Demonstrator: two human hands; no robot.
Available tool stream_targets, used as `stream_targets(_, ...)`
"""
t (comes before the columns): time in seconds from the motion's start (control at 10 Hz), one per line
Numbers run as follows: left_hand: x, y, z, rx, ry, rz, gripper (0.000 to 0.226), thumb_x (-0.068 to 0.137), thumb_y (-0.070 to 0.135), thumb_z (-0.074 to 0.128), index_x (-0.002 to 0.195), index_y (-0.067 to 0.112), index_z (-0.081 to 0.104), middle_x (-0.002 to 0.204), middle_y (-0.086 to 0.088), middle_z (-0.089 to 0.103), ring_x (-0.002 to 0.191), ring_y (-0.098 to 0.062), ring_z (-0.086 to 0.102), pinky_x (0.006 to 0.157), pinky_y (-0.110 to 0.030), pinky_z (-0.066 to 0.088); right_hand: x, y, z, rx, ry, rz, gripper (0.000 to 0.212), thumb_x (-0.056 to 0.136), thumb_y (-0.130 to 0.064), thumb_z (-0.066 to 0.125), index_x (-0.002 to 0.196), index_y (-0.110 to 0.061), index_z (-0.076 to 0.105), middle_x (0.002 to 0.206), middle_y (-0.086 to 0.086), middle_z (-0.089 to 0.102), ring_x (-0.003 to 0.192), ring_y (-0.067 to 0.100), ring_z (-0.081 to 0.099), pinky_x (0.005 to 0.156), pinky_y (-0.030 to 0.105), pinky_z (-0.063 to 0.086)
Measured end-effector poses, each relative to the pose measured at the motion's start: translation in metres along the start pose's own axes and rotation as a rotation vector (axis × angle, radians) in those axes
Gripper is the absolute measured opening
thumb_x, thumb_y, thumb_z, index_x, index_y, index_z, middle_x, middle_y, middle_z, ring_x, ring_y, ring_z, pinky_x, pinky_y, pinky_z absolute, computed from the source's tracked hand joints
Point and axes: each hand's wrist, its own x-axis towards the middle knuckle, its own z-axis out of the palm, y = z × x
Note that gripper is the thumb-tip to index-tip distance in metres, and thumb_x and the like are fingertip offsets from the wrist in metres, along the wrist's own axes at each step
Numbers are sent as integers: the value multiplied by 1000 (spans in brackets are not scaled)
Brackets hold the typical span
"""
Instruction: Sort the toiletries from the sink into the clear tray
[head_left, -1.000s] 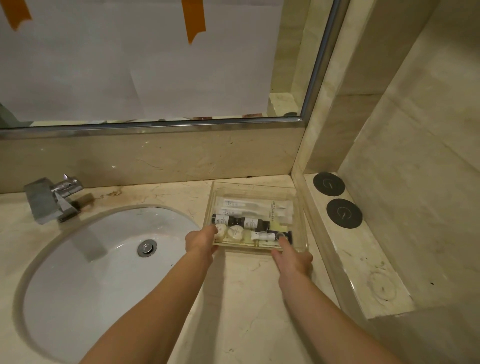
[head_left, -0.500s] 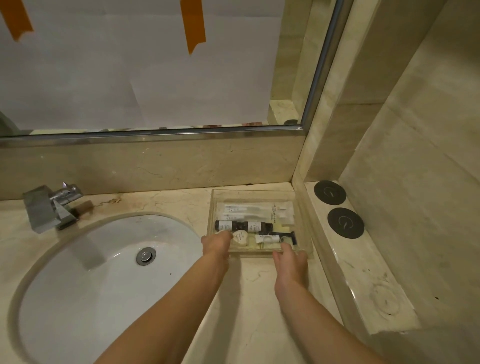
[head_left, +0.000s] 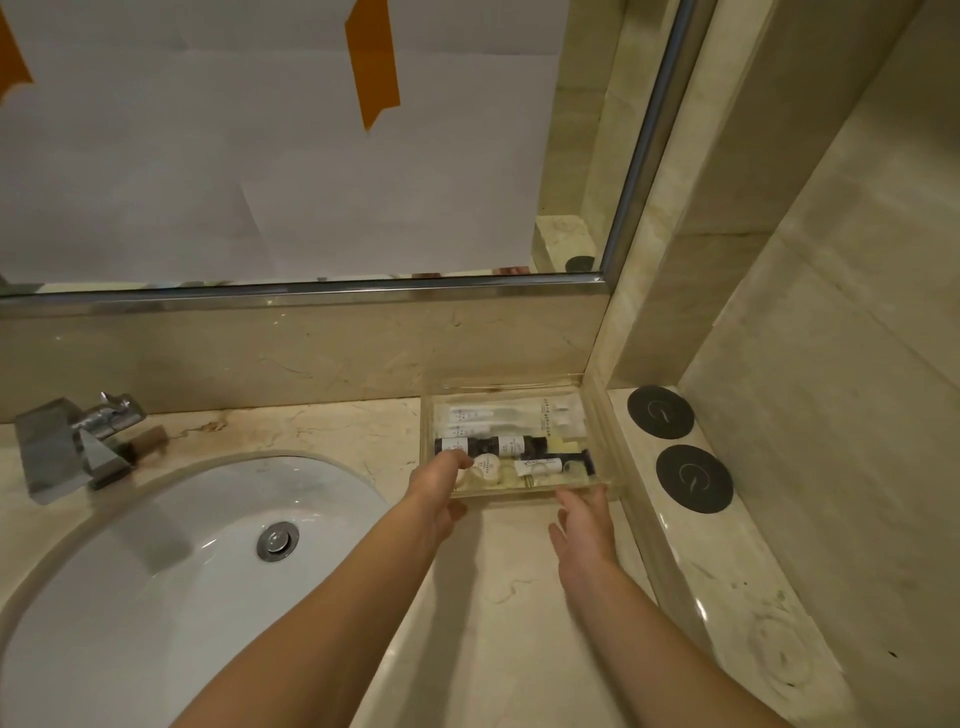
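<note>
The clear tray (head_left: 602, 415) stands on the marble counter in the back right corner, beside the sink (head_left: 156, 561). In it lie white sachets (head_left: 470, 415), two dark bottles (head_left: 511, 445), a round white soap (head_left: 485, 464) and a small white tube (head_left: 540, 465). My left hand (head_left: 439, 483) grips the tray's front left corner, thumb over the rim. With straight fingers, my right hand (head_left: 584, 514) touches the tray's front wall. No toiletries show in the sink basin.
A chrome faucet (head_left: 72, 441) stands behind the sink at the left. Two black round discs (head_left: 693, 478) sit on the raised ledge right of the tray. The mirror, covered with white paper and orange tape, runs along the back wall.
My right hand's fingers have slid back from over the tray's front rim to its front wall. My left hand stays at the front left corner. The tray sits a little closer to the corner.
</note>
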Motion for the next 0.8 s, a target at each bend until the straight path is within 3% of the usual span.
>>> stream_targets(0.2, 18, 3, 11, 93, 39, 11, 67, 74, 16, 64, 136, 7, 40, 136, -9, 46, 117, -30, 51, 87, -37, 50, 8, -12, 9, -9, -40, 30, 86, 93, -6, 56, 153, -40, 3, 155, 6, 29, 137, 31, 39, 113, 48, 35)
stream_targets(0.3, 26, 2, 16, 103, 63, 22, 65, 78, 12, 62, 137, 5, 39, 135, -11, 46, 113, -31, 51, 86, -38, 51, 7, -10, 15, -26, -28, 26, 90, 94, -2, 53, 151, -44, -3, 153, 8, 33, 135, 32, 42, 114, 50, 34)
stream_targets(0.4, 29, 7, 16, 105, 75, 5, 64, 75, 11, 62, 136, 5, 41, 134, -13, 47, 114, -32, 52, 86, -40, 53, 6, -9, 23, -71, -13, 46, 92, 95, 2, 48, 150, -47, -9, 125, 7, 50, 111, 26, 57, 116, 50, 30)
stream_targets(0.5, 31, 8, 15, 102, 75, -16, 62, 73, 12, 61, 132, 6, 46, 130, -14, 49, 111, -33, 55, 73, -35, 54, 5, -10, 28, -109, 3, 67, 96, 93, 6, 44, 148, -49, -11, 102, 5, 47, 70, 11, 44, 116, 48, 30)
stream_targets(0.6, 30, 7, 10, 129, 50, -16, 50, 79, 10, 59, 128, 6, 47, 127, -13, 47, 110, -32, 54, 72, -35, 53, 4, -9, 28, -137, 0, 68, 98, 91, 9, 42, 148, -49, -12, 113, -1, 43, 86, 16, 55, 115, 48, 33)
stream_targets(0.7, 22, 8, -4, 130, -50, -5, 34, 86, 7, 54, 120, 3, 50, 118, -19, 54, 89, -27, 58, 71, -34, 51, 1, -15, 32, -133, -5, 106, 97, 91, 7, 41, 147, -51, -13, 94, -4, 41, 66, 13, 45, 113, 47, 36)
stream_targets(0.8, 15, -13, -29, 69, -62, 20, 56, 89, 9, 54, 141, 4, 33, 136, -26, 49, 74, -20, 55, 68, -31, 52, -2, -16, 24, -130, 5, 101, 97, 91, 5, 44, 146, -51, -12, 79, 0, 43, 64, 14, 46, 110, 49, 39)
